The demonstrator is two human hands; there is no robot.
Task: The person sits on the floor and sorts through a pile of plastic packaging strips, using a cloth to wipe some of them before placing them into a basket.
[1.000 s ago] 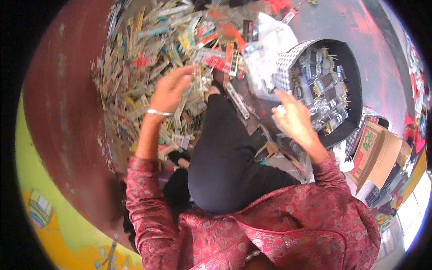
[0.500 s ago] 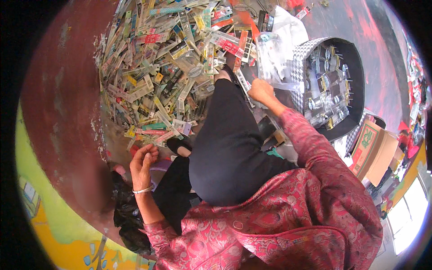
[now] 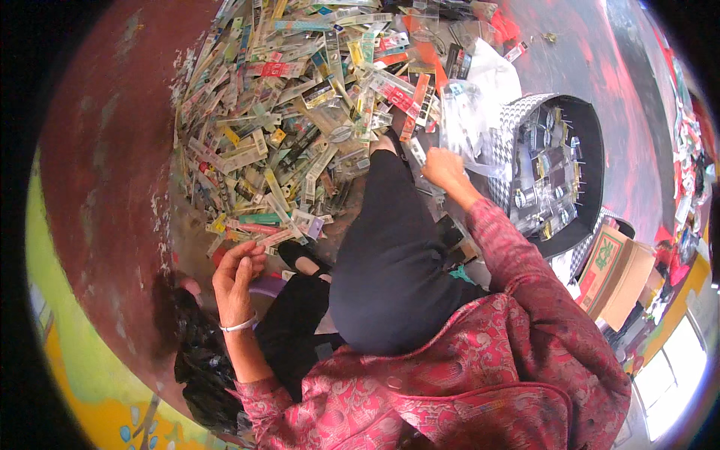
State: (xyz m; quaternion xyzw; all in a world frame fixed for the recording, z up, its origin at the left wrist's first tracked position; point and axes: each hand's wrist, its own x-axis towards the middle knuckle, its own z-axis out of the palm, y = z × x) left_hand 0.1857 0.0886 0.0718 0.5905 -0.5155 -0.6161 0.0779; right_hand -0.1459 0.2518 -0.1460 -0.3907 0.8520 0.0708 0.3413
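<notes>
My right hand [image 3: 448,171] is closed beside my raised knee, knuckles up. A narrow pale strip packet [image 3: 418,151] shows right at its fingertips; whether the fingers grip it is hidden. My left hand [image 3: 238,276], with a white bangle at the wrist, is raised off the left side of the heap, fingers loosely bent, nothing visible in them. Ahead spreads a big heap of flat, slim clear packets [image 3: 255,150] with coloured labels. Right of my right hand lies a clear plastic bag [image 3: 466,124], against a checked round bin [image 3: 592,135] holding clear packs with dark inserts [image 3: 551,169].
A cardboard box [image 3: 616,279] stands behind the bin at the right. Black plastic [image 3: 201,367] lies bunched by my left forearm. White plastic [image 3: 493,73] and red scraps [image 3: 504,28] lie beyond the bag. My dark-trousered knee [image 3: 397,262] rises between my arms.
The whole view has shifted slightly, moving the heap a little to the right. My right hand stays beside the knee and bag; my left hand keeps nearly the same pose.
</notes>
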